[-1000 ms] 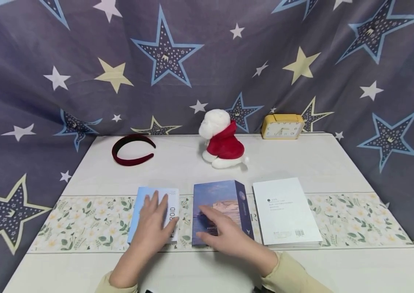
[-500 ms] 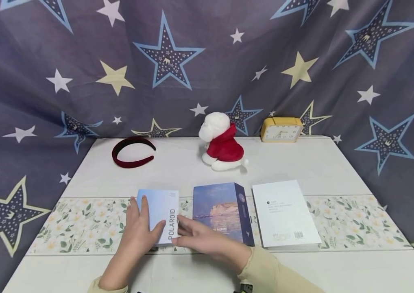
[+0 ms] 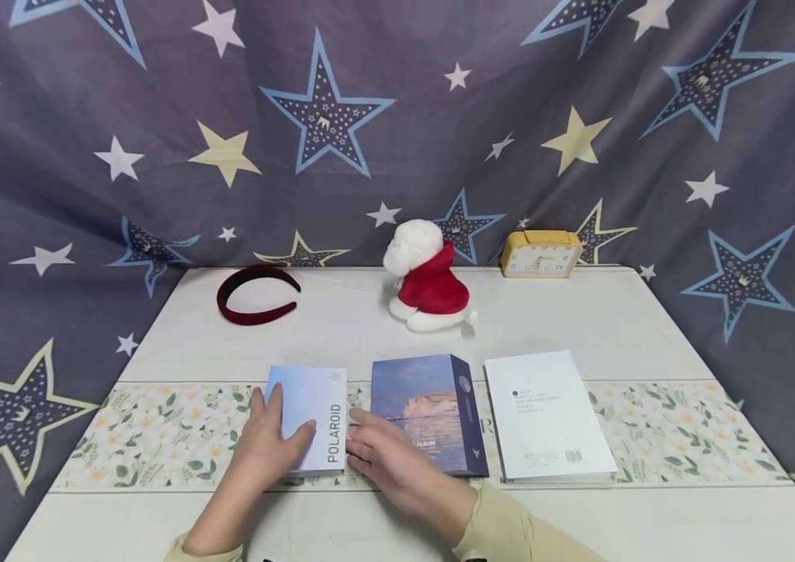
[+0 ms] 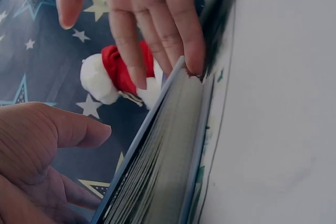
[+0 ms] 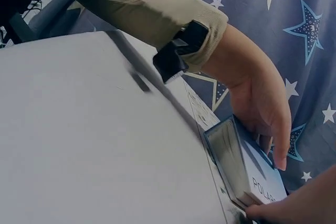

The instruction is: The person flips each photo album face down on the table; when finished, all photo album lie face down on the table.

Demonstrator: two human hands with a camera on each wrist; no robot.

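A pale blue and white photo album marked POLAROID lies flat on the table between both hands. My left hand is at its left side, two fingers along the edge and the thumb over the cover. In the left wrist view that thumb stands raised off the album, whose page edges face the camera. My right hand has its straight fingertips right at the album's right edge, and its forearm passes before a darker album with a painted cliff. In the right wrist view, the left hand arches over the cover.
A white book with a barcode lies to the right of the cliff album. Along the back are a dark red headband, a white plush toy in a red hoodie and a yellow clock. A starry curtain hangs behind.
My left hand has slid from on top of the POLAROID album to its left edge. My right hand has left the cliff album, moving left to the POLAROID album's right edge. That album now sits straighter.
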